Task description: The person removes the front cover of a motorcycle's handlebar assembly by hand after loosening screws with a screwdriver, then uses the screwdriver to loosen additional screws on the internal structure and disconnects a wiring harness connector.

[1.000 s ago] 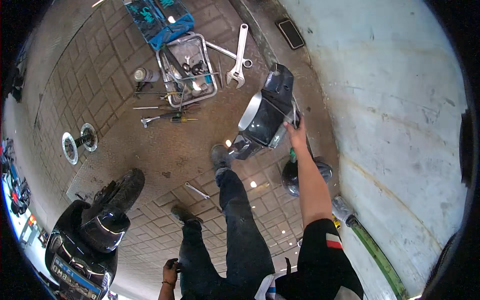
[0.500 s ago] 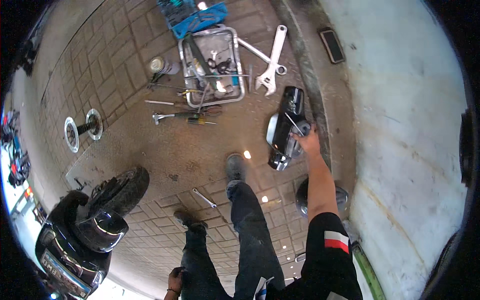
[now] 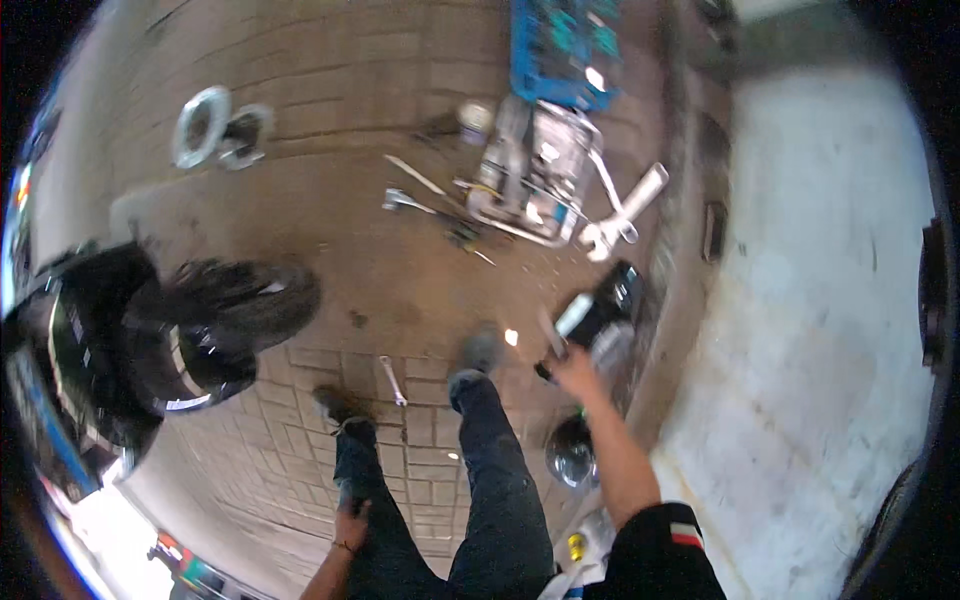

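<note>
Black glossy cover point(image 3: 603, 312) on the brown floor point(image 3: 390, 290), right of the feet, close to the pale wall point(image 3: 830, 300); lies slanted, near end partly behind the right hand point(image 3: 573, 370). Right hand: at the cover's near end, fingers curled in, closed on a slim pale rod point(image 3: 551, 334) that points up and away; motion blur, exact finger contact with the cover unclear. Left hand point(image 3: 352, 522): low by the left thigh, blurred, can't tell how far open or if anything is in it. Above the cover, adjustable wrench point(image 3: 622, 218), next to metal tray point(image 3: 518, 236) with mixed tools; blue toolbox point(image 3: 565, 92) just beyond tray. Below the cover, round black shiny object point(image 3: 571, 452). Small wrench point(image 3: 393, 380) between the shoes, motorbike point(image 3: 205, 365) far left
</note>
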`<action>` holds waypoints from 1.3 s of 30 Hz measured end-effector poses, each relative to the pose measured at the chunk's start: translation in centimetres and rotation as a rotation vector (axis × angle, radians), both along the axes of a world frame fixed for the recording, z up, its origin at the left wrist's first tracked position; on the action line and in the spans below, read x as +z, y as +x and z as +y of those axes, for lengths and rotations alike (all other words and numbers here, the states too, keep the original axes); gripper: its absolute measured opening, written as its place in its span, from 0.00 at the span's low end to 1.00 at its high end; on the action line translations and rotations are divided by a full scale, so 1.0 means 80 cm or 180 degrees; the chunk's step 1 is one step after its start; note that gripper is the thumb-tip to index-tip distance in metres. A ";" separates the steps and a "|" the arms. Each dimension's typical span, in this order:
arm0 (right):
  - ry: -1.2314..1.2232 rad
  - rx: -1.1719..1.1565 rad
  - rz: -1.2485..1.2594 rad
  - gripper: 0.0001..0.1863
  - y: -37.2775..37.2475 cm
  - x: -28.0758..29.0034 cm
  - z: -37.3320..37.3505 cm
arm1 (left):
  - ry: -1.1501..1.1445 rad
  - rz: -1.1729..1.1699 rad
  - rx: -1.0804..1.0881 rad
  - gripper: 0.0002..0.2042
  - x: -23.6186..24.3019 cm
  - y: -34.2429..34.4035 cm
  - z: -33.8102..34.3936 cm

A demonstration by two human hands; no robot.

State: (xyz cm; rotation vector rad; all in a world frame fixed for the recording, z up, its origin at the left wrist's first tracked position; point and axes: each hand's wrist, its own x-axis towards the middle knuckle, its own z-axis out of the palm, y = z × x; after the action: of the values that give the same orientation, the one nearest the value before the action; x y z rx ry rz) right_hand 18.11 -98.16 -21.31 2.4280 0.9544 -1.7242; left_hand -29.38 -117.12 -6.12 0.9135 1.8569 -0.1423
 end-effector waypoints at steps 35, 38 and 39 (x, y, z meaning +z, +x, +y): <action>0.2118 0.1672 0.2720 0.41 -0.966 0.567 0.013 | 0.5485 -0.1066 0.2210 0.19 0.435 -0.708 0.256; 0.2388 0.1742 0.2651 0.41 -0.983 0.570 0.021 | 0.5503 -0.0930 0.2101 0.19 0.427 -0.720 0.262; 0.2567 0.1807 0.2534 0.41 -0.984 0.570 0.023 | 0.5503 -0.0858 0.2071 0.19 0.425 -0.722 0.263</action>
State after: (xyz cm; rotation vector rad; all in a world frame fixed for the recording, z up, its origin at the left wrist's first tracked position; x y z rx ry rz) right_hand -60.63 -96.35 24.27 1.2941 2.5028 -2.3284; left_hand -87.14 -96.09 27.89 1.1506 1.6006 2.1106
